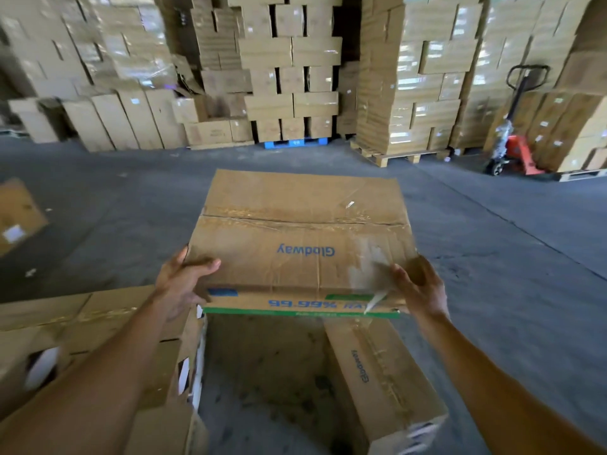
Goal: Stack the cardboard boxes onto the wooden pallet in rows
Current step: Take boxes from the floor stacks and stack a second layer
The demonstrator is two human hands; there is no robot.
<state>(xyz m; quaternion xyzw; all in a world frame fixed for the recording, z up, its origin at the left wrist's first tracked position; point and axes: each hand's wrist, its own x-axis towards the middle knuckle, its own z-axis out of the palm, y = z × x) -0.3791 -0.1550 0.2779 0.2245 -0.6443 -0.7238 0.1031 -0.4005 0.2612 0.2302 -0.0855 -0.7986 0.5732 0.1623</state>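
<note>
Lower left of frame: stacked boxes (82, 323), tops taped. Centre: left hand (179, 287) grips near left corner of cardboard box (302, 244), thumb on top face. Box held over a gap of grey floor (262, 372). Right hand (422, 290) clamps the near right corner; hands well apart. Lower right: second Glodway box (384, 372). Upper right: orange pallet jack (517, 149)

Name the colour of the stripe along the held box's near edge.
Green: the stripe on the cardboard box, best seen in the head view.

A warehouse: wrapped carton stacks (427, 77) on pallets (397, 156), pallet jack (515, 149).
</note>
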